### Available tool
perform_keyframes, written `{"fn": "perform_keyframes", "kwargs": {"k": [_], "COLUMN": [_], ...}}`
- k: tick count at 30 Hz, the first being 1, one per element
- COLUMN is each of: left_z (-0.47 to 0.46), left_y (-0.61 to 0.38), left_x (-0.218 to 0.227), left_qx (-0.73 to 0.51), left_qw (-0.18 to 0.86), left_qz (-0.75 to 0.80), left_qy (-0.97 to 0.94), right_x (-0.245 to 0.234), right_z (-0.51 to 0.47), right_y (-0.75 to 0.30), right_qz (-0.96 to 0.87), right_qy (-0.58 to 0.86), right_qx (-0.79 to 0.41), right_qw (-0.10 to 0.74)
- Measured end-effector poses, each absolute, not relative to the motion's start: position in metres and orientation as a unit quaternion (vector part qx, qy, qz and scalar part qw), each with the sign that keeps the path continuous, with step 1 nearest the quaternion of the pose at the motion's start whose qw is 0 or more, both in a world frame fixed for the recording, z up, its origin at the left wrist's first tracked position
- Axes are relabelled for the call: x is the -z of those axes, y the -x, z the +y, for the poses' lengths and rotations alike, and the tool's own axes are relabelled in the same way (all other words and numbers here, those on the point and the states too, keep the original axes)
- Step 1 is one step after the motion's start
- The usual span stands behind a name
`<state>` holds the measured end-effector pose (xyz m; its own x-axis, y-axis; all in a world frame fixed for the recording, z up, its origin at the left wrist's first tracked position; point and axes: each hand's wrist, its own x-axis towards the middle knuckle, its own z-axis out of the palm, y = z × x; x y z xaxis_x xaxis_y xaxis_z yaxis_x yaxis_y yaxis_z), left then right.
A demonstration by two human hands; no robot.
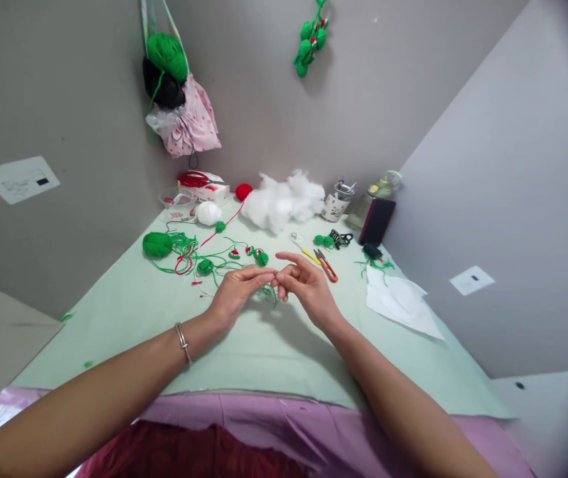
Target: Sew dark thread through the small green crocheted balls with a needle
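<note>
Above the middle of the table my left hand (239, 287) and my right hand (304, 284) meet at the fingertips. Both pinch at one spot, and whatever lies between the fingers is too small to make out. Thin green yarn (270, 296) hangs just below the fingertips. Close behind the hands lie a small green crocheted ball (261, 257) and a red-and-white crocheted piece (234, 254). Another green ball (205, 267) rests left of my left hand. Orange-handled thread snips (326, 265) and a yellow-handled crochet hook (308, 255) lie beyond my right hand.
White stuffing (284, 200) is heaped at the back. A green yarn ball (157, 245) and loose strands lie at left. A phone (377, 222) leans against a bottle (363, 209) at back right, beside a pen cup (336, 203). White paper (401, 302) lies at right.
</note>
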<state>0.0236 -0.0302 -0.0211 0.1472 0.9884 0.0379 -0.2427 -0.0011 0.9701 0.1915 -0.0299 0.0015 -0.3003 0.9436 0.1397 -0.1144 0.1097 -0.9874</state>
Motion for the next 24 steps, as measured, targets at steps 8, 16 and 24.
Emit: {"fn": "perform_keyframes", "kwargs": {"k": [8,16,24], "left_z": [-0.032,-0.034,-0.027], "left_y": [-0.022,-0.019,-0.016], "left_x": [0.015,0.008,0.019], "left_qx": [-0.474,-0.457,-0.485], "left_qw": [0.653,0.713,0.714], "left_qz": [0.329,0.236,0.305], "left_qy": [-0.491,-0.477,-0.402], "right_x": [-0.003,-0.003,-0.007], "right_z": [-0.030,-0.034,-0.034], "right_y": [-0.190,-0.190,-0.195], "right_qz": [-0.572,-0.604,-0.625], "right_qy": [0.359,0.337,0.387], "right_qx": [-0.572,-0.579,-0.515], "right_qw": [0.466,0.432,0.441]}}
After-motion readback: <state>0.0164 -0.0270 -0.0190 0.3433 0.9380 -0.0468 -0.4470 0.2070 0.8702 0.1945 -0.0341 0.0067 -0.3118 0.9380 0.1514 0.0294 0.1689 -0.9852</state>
